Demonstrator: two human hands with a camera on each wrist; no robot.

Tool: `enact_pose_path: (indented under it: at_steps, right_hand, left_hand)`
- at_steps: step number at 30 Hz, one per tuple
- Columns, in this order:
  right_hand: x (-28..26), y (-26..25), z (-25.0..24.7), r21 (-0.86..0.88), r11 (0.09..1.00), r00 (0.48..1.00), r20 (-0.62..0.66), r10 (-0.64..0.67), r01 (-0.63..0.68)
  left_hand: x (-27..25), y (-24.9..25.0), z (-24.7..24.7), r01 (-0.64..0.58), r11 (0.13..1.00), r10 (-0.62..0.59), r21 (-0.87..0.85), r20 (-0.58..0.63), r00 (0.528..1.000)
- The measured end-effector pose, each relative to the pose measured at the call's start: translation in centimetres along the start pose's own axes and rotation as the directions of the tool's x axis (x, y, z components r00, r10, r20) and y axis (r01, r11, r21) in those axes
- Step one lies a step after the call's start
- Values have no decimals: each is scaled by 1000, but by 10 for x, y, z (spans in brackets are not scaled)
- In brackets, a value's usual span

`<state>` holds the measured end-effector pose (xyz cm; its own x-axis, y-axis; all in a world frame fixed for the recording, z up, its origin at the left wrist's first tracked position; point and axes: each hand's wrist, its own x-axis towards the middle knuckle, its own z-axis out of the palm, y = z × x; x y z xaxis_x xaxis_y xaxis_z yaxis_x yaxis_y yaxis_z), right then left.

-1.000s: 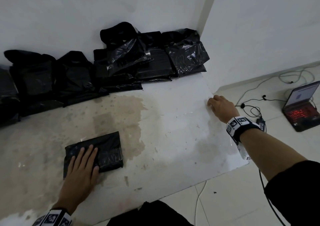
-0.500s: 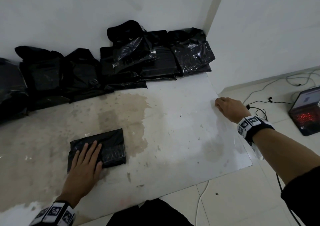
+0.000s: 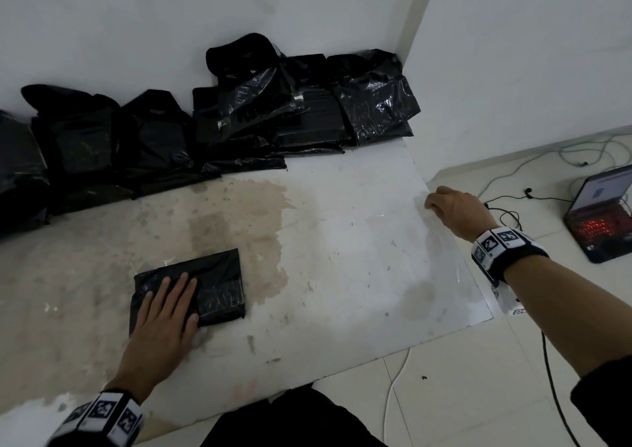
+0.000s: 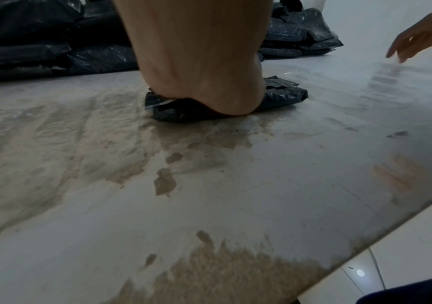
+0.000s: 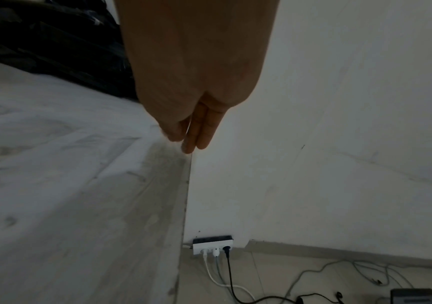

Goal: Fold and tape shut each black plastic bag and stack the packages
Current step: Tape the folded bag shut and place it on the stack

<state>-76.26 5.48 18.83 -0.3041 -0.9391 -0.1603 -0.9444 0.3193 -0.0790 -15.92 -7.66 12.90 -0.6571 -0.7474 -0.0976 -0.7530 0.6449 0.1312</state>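
Head view: our left hand (image 3: 164,316) flat on bag (image 3: 219,286), stained board (image 3: 342,258); right hand (image 3: 451,207) at board's edge, grip unclear; pile (image 3: 239,118) by wall (image 3: 136,19)

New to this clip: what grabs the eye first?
The heap of black bags along the back wall. Next, the left hand pressing flat on one folded package on the stained white board. Then the right hand at the board's right edge, fingertips together as if picking at clear tape there, and the open laptop on the floor at right.
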Motion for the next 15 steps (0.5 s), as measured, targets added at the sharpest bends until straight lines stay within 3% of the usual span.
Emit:
enact_pose_path:
  at_steps: [11,15]
  right_hand:
    - [-51,8,-43,182,983,1000,8,26,-27]
    - [-61,1,-63,176,984,1000,19,-2,-1]
  left_hand:
    - [-4,1,2,-91,996,91,-23,-16,996]
    - [-7,1,2,-97,995,97,-33,1,995]
